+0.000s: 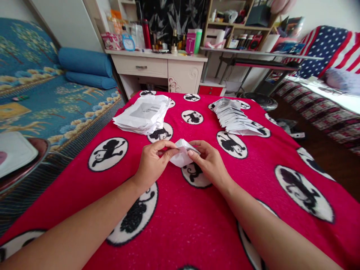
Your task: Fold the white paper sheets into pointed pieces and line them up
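Observation:
Between my two hands is a small folded piece of white paper (182,153), held just above the red cloth. My left hand (154,159) pinches its left side between thumb and fingers. On the other side, my right hand (209,161) grips the right edge, the thumb lying on top. Beyond my left hand lies a stack of white paper sheets (143,114), with grey print on the top one. To the far right sits a fanned row of folded papers (234,118), overlapping one another.
A red cloth with black-and-white oval prints (180,225) covers the table. A blue patterned sofa (67,101) stands left, with a round stool (33,157) in front. A white dresser (157,67) and a metal-legged desk (253,54) stand behind; a bed (323,112) is right.

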`<state>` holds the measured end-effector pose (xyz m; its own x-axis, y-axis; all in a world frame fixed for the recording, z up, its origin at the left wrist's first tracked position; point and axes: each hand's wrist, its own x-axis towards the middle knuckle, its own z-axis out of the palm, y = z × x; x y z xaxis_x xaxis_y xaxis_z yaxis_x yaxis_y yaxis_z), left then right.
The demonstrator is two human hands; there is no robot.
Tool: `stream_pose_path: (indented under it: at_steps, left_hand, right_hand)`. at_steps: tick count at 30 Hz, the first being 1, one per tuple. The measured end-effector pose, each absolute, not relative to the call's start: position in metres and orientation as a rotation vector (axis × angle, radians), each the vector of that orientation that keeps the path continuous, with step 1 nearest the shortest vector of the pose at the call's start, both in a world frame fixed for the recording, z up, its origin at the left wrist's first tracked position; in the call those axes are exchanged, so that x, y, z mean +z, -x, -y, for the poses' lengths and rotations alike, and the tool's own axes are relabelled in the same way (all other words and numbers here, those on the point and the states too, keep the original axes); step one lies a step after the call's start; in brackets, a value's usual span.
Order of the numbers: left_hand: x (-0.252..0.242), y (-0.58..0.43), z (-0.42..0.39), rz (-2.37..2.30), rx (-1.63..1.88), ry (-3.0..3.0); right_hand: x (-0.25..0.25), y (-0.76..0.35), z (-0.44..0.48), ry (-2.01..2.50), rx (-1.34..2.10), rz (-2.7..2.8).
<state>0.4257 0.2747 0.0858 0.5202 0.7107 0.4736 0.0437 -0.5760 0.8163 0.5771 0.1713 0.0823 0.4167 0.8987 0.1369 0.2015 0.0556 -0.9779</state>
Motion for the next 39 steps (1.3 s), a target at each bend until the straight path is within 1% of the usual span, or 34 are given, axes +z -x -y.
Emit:
stream_pose_path:
  at_steps: [2,4,6,9,11,14,19,23,31,35,39]
  left_hand:
    - [0.082,-0.427,-0.277,-0.632,1.028,-1.962]
    - [0.079,-0.429,-0.281,-0.633,0.961,-1.960]
    - [0.074,-0.430,-0.286,-0.621,0.900,-1.984]
    - [0.070,-0.430,-0.292,-0.631,0.841,-2.076]
    - [0.068,-0.430,-0.294,-0.653,0.817,-2.140]
    - [0.069,-0.432,-0.295,-0.657,0.835,-2.209]
    - [0.070,-0.436,-0.294,-0.594,0.958,-2.261]
    - [0.069,-0.437,-0.293,-0.507,0.992,-2.318]
    - [0.069,-0.425,-0.302,-0.361,0.870,-2.417]
    - [0.069,-0.417,-0.309,-0.219,0.856,-2.563]
    - [0.073,-0.412,-0.308,-0.103,0.736,-2.757]
  right_hand:
    - [0.080,-0.576,-0.172,1.388,0.792,1.028]
    - [0.080,-0.576,-0.171,1.446,0.766,1.030]
    - [0.079,-0.577,-0.170,1.642,0.603,1.093]
    - [0.080,-0.581,-0.169,1.935,0.233,1.307]
    - [0.081,-0.584,-0.169,1.997,0.089,1.435]
    - [0.081,-0.587,-0.171,1.934,0.001,1.522]
    - [0.080,-0.586,-0.177,1.689,0.053,1.671]
    - [0.079,-0.582,-0.179,1.674,0.012,1.712]
    - [0.077,-0.582,-0.175,1.671,-0.001,1.837]
    - [0.079,-0.583,-0.172,1.690,-0.019,1.933]
    - [0.081,-0.581,-0.169,1.694,-0.030,1.988]
